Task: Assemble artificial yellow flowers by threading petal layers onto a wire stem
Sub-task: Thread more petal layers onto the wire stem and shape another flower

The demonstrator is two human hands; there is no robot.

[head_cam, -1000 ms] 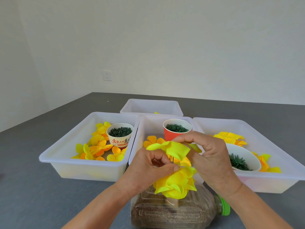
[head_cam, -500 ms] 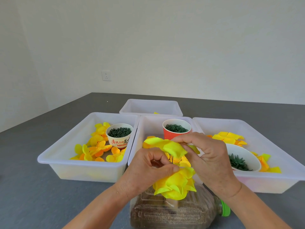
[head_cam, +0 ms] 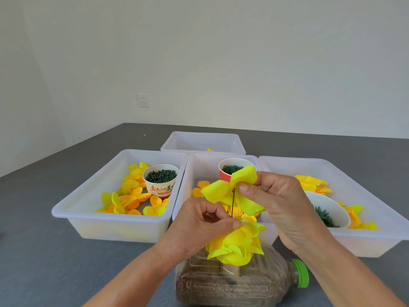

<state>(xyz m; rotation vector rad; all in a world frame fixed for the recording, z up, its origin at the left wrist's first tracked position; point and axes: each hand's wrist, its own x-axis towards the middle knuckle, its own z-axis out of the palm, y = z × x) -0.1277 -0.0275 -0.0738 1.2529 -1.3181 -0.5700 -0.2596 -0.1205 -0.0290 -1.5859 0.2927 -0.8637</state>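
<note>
**Petal layer held at wire tip above open bins**

Four translucent white plastic bins sit on the worktop. The left bin (head_cam: 93, 209) holds loose yellow and orange fabric petals (head_cam: 129, 197) and a printed white paper cup of dark green pieces (head_cam: 161, 180). The centre bin (head_cam: 200, 165) holds a red paper cup of green rings (head_cam: 230, 171) and more petals. The right bin (head_cam: 363, 196) holds yellow petals and a white bowl of green parts (head_cam: 327, 210). The rear bin (head_cam: 202, 141) shows only a scrap of yellow.

The right hand (head_cam: 281, 204) pinches a flat yellow four-lobed petal layer (head_cam: 230, 189) at its centre, on the tip of a thin dark wire stem (head_cam: 233, 202). The left hand (head_cam: 199, 227) pinches the stem lower down, just above a bunched yellow flower head (head_cam: 236, 247). Beneath lies a clear plastic bottle with a green cap (head_cam: 243, 282), on its side, filled with brown granular matter.

The worktop (head_cam: 44, 262) is dark grey. The walls are plain off-white, with one white wall socket (head_cam: 143, 100).
</note>
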